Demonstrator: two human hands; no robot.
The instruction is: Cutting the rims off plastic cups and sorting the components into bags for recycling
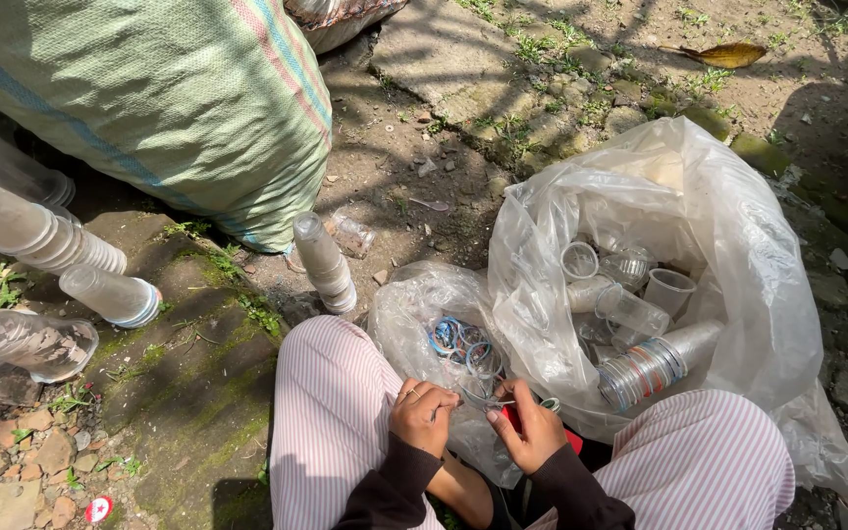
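I am holding a clear plastic cup [476, 397] between my knees, just over the near edge of the small plastic bag [414, 314]. My left hand [422, 415] is pinching one side of the cup, fingers closed together on it, a ring showing on one finger. My right hand [530, 428] is gripping the other side, fingers curled shut; something red [512, 416] is showing under that palm, though I cannot tell what it is. A small ring-shaped piece [550, 403] is sitting at my right fingertips.

The small bag is lying open just in front of my hands, with coloured plastic rings [458, 339] gathered inside it. Touching it on the right, a large clear plastic bag [738, 255] is standing open, holding loose clear cups [640, 294] and a nested row of cups [650, 368] lying on its side.

My knees in striped trousers [331, 422] are framing all this. A short stack of cups [326, 263] is lying on the dirt beyond my left knee. Farther left, more stacked cups [41, 236] are lying on the mossy ground beside a big green woven sack [169, 98]. A dry leaf [723, 54] is lying well apart at the top right.
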